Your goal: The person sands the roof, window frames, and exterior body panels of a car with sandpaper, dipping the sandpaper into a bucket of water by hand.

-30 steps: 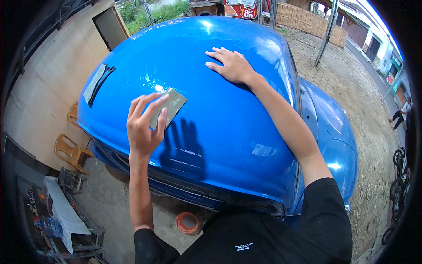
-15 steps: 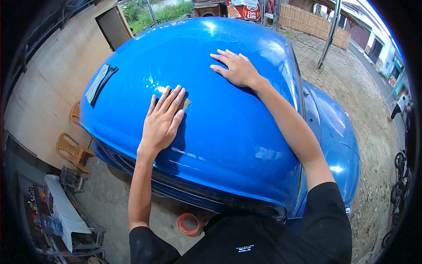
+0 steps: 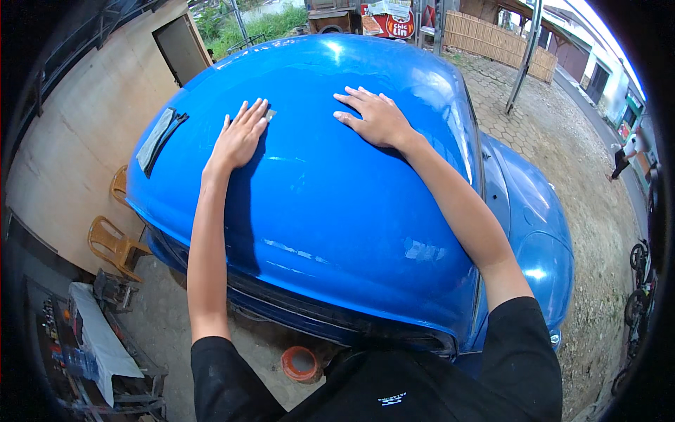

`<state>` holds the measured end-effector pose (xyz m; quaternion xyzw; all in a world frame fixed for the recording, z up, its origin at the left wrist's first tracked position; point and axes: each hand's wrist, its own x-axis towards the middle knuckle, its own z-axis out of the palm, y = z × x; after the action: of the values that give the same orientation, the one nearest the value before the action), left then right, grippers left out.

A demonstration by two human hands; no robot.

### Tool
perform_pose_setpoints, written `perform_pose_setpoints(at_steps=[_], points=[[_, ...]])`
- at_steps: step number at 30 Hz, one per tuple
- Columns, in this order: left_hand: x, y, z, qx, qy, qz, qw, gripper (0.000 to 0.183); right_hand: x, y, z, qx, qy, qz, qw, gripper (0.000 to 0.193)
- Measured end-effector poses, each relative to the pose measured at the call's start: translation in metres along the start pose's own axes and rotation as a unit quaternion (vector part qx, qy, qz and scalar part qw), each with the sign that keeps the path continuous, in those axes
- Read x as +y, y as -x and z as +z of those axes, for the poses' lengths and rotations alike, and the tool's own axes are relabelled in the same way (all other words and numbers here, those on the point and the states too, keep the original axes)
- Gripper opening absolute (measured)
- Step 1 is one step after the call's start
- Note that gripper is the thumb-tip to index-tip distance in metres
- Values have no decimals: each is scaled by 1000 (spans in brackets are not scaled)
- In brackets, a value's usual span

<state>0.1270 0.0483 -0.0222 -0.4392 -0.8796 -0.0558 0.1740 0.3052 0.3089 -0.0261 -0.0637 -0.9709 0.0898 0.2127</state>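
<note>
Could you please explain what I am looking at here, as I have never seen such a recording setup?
Certainly. There is no machine grip here, only one person's two bare hands. The view comes from the left of two fisheye cameras worn on the head, looking down, so straight edges bend toward the rim. Below is a blue car roof. The left hand lies flat on it, with the corner of a small greyish sheet showing beside the fingertips. The right hand rests on the roof without any visible object. At far left lies a grey, dark-edged strip, its material unclear.
</note>
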Motion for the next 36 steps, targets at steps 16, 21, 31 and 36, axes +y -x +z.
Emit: perform_pose_setpoints(at_steps=[16, 21, 31, 36], points=[[101, 133, -7, 97, 53, -24, 994, 52, 2, 8, 3, -1, 7, -1, 1000, 58], [79, 74, -6, 102, 24, -43, 994, 52, -2, 6, 1, 13, 21, -9, 1000, 57], [51, -81, 14, -41, -14, -106, 993, 57, -3, -1, 3, 11, -1, 2, 1000, 58], [73, -29, 21, -1, -43, -24, 999, 57, 6, 4, 8, 0, -7, -3, 1000, 58]])
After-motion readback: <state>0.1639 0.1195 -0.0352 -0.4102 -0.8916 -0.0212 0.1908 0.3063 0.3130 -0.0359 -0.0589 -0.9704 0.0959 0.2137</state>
